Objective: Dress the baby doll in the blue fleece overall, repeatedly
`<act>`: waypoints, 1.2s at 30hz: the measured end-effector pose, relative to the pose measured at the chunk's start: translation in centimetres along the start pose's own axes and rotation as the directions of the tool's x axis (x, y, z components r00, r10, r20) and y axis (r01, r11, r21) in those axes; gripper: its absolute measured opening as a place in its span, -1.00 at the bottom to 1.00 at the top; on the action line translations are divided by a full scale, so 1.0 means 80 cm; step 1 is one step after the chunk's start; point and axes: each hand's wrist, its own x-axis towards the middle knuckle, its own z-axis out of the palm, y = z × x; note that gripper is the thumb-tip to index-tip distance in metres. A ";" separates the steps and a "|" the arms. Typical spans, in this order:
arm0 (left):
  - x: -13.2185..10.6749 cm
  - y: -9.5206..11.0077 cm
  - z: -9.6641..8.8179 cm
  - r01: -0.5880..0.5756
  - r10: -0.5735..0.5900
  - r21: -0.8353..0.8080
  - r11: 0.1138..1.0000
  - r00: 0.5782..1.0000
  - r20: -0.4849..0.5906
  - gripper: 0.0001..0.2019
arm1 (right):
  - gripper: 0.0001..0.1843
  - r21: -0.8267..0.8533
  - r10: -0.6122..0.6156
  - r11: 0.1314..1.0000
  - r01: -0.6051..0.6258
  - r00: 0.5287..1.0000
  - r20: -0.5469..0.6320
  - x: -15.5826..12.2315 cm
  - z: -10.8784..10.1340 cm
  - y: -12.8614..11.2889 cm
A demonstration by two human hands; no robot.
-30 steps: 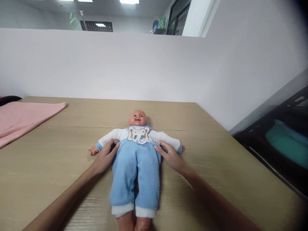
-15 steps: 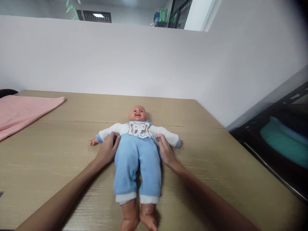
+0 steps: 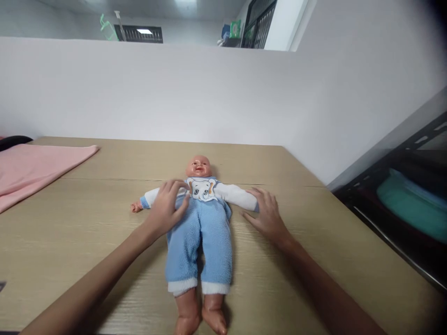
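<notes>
Doll (image 3: 199, 216) on its back on the counter (image 3: 87, 279), head away from the person, feet nearest, arms out to both sides. It wears blue trousers (image 3: 216, 237) with white cuffs, white sleeves with blue ends, and an elephant patch (image 3: 203, 190) on the chest.

Left hand (image 3: 172, 204): over the doll's chest and upper arm on the person's left, fingers bent toward the elephant patch, covering part of the sleeve. Grip spread, thumb apart from fingers, nothing pinched that shows. Contact with the cloth: cannot tell.

Right hand (image 3: 265, 211): at the end of the doll's other sleeve (image 3: 235, 195), fingers over the blue cuff, thumb set apart on the side toward the doll's feet. Grip spread here too; light touch or hover, cannot tell. Doll's hand on this side is hidden behind it.

Doll's other hand (image 3: 136, 206) shows, lying past its cuff. Bare feet (image 3: 187, 316) stick out below the trousers.

Around the doll: pink cloth (image 3: 38, 163) on the counter, well off to the left; white wall (image 3: 157, 93) beyond its head; dark rack (image 3: 370, 186) well off to the right, with something teal (image 3: 412, 204) in it, blurred.
</notes>
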 end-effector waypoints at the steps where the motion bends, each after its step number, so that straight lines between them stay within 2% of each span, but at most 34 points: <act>1: 0.012 0.012 0.005 -0.048 0.050 -0.030 0.998 0.997 0.051 -0.85 | -0.33 0.031 0.005 1.000 -0.006 1.000 0.020 0.000 -0.003 0.013; 4: 0.049 0.041 0.033 -0.164 0.182 -0.099 0.982 0.958 0.220 -0.73 | -0.46 0.184 0.061 0.980 -0.077 0.994 0.092 0.006 -0.006 0.035; 6: 0.073 0.053 0.061 -0.194 0.208 -0.076 0.978 0.924 0.320 -0.54 | -0.55 0.321 0.179 0.926 -0.196 0.980 0.083 0.011 -0.004 0.031; 8: 0.094 0.062 0.089 -0.210 0.188 0.010 0.978 0.896 0.402 -0.35 | -0.50 0.519 0.328 0.800 -0.300 0.944 0.039 0.017 -0.001 0.011; 9: 0.103 0.065 0.101 -0.216 0.167 0.066 0.974 0.886 0.433 -0.32 | -0.43 0.626 0.387 0.713 -0.316 0.922 0.025 0.019 0.000 -0.002; 11: 0.117 0.069 0.118 -0.210 0.116 0.161 0.964 0.881 0.459 -0.42 | -0.27 0.793 0.443 0.541 -0.280 0.897 0.014 0.022 0.003 -0.029; 13: 0.122 0.067 0.126 -0.166 0.071 0.186 0.968 0.899 0.433 -0.56 | -0.12 0.876 0.442 0.414 -0.247 0.896 0.043 0.020 0.004 -0.050; 15: 0.121 0.059 0.124 -0.094 0.041 0.132 0.987 0.932 0.360 -0.62 | -0.04 0.894 0.416 0.359 -0.267 0.903 0.103 0.014 0.005 -0.059; 18: 0.111 0.038 0.115 0.051 -0.033 -0.079 0.996 0.976 0.214 -0.67 | -0.11 0.833 0.345 0.416 -0.364 0.911 0.226 0.001 0.012 -0.058; 20: 0.105 0.025 0.108 0.156 -0.120 -0.298 0.942 0.983 0.136 -0.67 | -0.22 0.786 0.275 0.451 -0.424 0.903 0.330 -0.005 0.022 -0.058; 21: 0.102 0.019 0.104 0.193 -0.165 -0.411 0.891 0.981 0.102 -0.65 | -0.27 0.780 0.239 0.440 -0.445 0.895 0.377 -0.006 0.028 -0.061; 24: 0.100 0.008 0.094 0.219 -0.294 -0.653 0.725 0.956 -0.005 -0.51 | -0.37 0.820 0.127 0.334 -0.465 0.884 0.450 -0.001 0.046 -0.081; 26: 0.099 0.003 0.087 0.229 -0.380 -0.737 0.636 0.924 -0.041 -0.48 | -0.40 0.854 0.081 0.275 -0.441 0.896 0.436 0.007 0.055 -0.102; 28: 0.098 -0.002 0.081 0.255 -0.454 -0.786 0.564 0.890 -0.037 -0.52 | -0.42 0.873 0.080 0.259 -0.414 0.910 0.407 0.018 0.062 -0.122; 32: 0.092 -0.011 0.071 0.265 -0.553 -0.824 0.501 0.830 -0.070 -0.55 | -0.47 0.867 0.168 0.248 -0.432 0.901 0.400 0.043 0.072 -0.154; 36: 0.085 -0.023 0.066 0.248 -0.616 -0.837 0.487 0.777 -0.129 -0.54 | -0.42 0.876 0.176 0.162 -0.453 0.887 0.426 0.069 0.088 -0.173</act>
